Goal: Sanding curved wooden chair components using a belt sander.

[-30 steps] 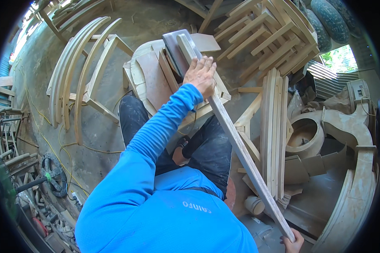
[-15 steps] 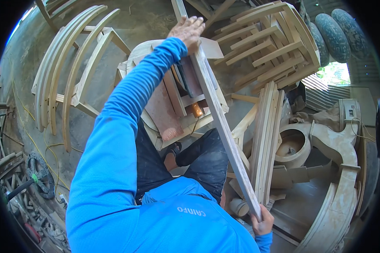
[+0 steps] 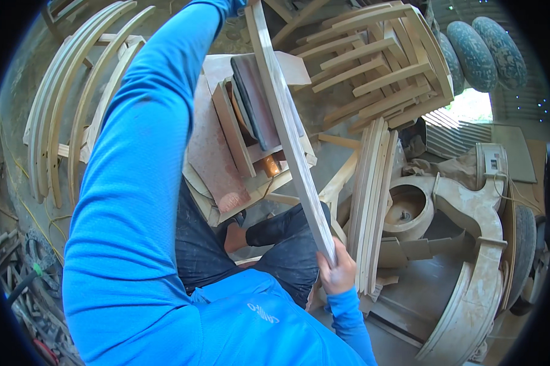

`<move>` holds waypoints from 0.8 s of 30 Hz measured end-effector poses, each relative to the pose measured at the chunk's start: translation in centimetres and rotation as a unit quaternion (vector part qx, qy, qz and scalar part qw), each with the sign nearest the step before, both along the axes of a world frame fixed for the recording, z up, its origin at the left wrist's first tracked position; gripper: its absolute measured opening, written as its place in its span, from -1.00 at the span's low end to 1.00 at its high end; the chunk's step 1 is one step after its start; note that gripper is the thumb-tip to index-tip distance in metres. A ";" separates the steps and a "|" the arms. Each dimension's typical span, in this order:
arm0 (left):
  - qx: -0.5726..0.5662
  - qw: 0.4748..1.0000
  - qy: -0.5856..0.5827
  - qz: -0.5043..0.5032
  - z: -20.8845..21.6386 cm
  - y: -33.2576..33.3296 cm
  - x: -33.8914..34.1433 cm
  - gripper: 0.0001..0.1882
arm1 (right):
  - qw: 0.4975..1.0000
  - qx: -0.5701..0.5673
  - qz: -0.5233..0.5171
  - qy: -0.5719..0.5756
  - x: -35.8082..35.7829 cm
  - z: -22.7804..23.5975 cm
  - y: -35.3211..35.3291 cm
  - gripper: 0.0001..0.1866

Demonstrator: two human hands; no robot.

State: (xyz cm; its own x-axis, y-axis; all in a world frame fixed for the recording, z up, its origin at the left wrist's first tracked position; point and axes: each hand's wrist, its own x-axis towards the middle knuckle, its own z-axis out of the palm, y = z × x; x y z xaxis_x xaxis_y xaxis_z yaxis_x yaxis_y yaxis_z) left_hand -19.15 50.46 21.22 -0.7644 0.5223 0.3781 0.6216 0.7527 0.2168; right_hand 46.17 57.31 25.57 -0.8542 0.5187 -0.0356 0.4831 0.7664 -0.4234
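Grasping the near end of a long wooden bar [image 3: 290,134], the right hand [image 3: 337,268] has its fingers curled round the wood just above the person's right thigh. The bar slants up and to the left from there, passing over a low bench [image 3: 290,175] to the top edge of the view. The left arm, in a blue sleeve [image 3: 137,140], reaches up toward the bar's far end, but its hand is almost wholly cut off, so I cannot tell the state of that grip. Just beneath the bar in this view, a grey-brown slab [image 3: 253,100] stands beside an upright board [image 3: 231,131], with an orange cylinder [image 3: 272,166] at their near end; whether bar and slab touch is unclear. Curved wooden strips [image 3: 60,100] stand to the left, and straight wooden rails [image 3: 370,195] lean together on the right.
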 end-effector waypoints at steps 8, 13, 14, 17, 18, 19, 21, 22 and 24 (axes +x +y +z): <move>0.024 0.993 -0.111 0.020 -3.6 1.1 3.8 -0.13 | 0.998 0.012 0.039 0.044 -10.8 -4.1 1.9 -0.51; -0.105 0.991 -0.035 0.077 -3.1 1.5 7.9 -0.09 | 0.994 0.013 0.084 0.075 -6.1 -2.9 2.8 -0.45; -0.101 0.992 -0.041 0.064 -3.7 0.2 9.2 -0.06 | 0.994 0.012 0.091 0.064 -4.5 -2.0 2.6 -0.45; -0.138 0.989 -0.033 0.039 -3.8 -1.3 14.0 0.06 | 0.992 -0.010 0.119 0.048 2.2 0.3 3.1 -0.42; -0.129 0.991 -0.042 0.020 -3.4 -0.9 16.6 0.05 | 0.994 -0.018 0.103 0.031 5.1 1.1 3.6 -0.42; -0.123 0.992 -0.035 0.016 -3.8 -0.7 19.2 0.05 | 0.995 -0.030 0.092 0.016 8.1 2.1 4.1 -0.42; -0.086 0.995 -0.049 -0.002 -5.0 0.2 25.9 0.04 | 0.996 -0.016 0.059 -0.061 13.9 6.5 5.1 -0.42; -0.054 0.996 -0.068 -0.019 -5.0 0.7 30.1 0.04 | 0.995 -0.032 0.040 -0.086 16.8 9.4 5.6 -0.41; 0.006 0.994 -0.109 -0.019 -4.5 0.9 38.2 0.03 | 0.989 -0.021 0.020 -0.147 22.7 14.7 7.1 -0.45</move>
State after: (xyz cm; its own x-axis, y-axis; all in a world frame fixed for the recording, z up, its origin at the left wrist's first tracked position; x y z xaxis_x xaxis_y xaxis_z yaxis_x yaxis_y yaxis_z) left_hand 19.10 51.38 16.76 -0.8090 0.5485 0.2112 0.5862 0.7268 0.3580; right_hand 68.83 64.39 40.25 -0.8235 0.4778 -0.3060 0.5597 0.7722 -0.3006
